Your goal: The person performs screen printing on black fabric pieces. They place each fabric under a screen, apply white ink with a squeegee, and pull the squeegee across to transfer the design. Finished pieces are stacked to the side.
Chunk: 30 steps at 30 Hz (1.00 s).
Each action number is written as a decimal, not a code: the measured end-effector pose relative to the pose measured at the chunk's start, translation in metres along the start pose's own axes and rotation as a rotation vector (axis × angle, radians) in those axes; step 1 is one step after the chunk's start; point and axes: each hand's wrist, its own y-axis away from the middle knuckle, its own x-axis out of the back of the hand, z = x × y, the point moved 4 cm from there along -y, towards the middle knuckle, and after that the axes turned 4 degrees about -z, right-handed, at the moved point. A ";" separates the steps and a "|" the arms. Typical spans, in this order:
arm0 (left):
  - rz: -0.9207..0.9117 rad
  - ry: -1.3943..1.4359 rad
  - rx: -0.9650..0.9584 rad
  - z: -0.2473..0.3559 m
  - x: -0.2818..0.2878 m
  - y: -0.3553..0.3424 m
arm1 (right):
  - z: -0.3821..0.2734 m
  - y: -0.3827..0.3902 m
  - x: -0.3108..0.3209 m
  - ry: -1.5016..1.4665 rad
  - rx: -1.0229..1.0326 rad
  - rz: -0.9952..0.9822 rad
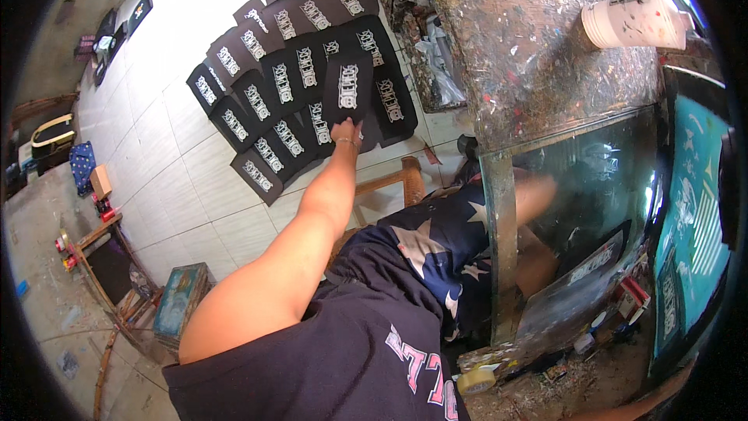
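Note:
My left arm reaches forward to the dark fabric pieces spread on the pale tiled floor. At its end, my left hand (347, 134) is closed on the near edge of a dark grey printed fabric piece (350, 82), which lies over the others at the right side of the spread. Several black and dark grey fabric pieces (282, 82) overlap in rows there, each bearing a white printed design. At the lower right only part of my right forearm (647, 405) shows; the hand itself is outside the picture.
A paint-stained wooden table (538, 39) holds a whitish plastic container (635, 21). Below it is a glass panel (592, 179), with a teal framed screen (689, 210) to its right. A wooden stool (389, 181) stands by my legs, a worn box (181, 300) at left, and tape (475, 380) below.

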 end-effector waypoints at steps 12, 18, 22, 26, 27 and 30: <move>0.093 -0.797 0.137 -0.076 0.031 0.071 | 0.007 0.003 0.019 0.009 0.002 -0.012; -0.310 -0.977 -1.294 0.053 -0.042 0.110 | 0.007 0.016 0.030 -0.010 0.093 0.026; -0.977 -0.578 -0.935 0.107 -0.135 0.350 | -0.059 0.015 0.018 0.121 0.147 0.154; -1.884 -0.999 -1.393 0.008 -0.209 0.481 | -0.080 -0.003 0.016 0.231 0.115 0.314; -2.020 -1.067 -1.450 -0.025 -0.222 0.492 | -0.097 -0.006 0.011 0.247 0.115 0.360; -2.244 -1.280 -1.655 -0.088 -0.250 0.508 | -0.109 -0.002 0.017 0.117 0.261 0.426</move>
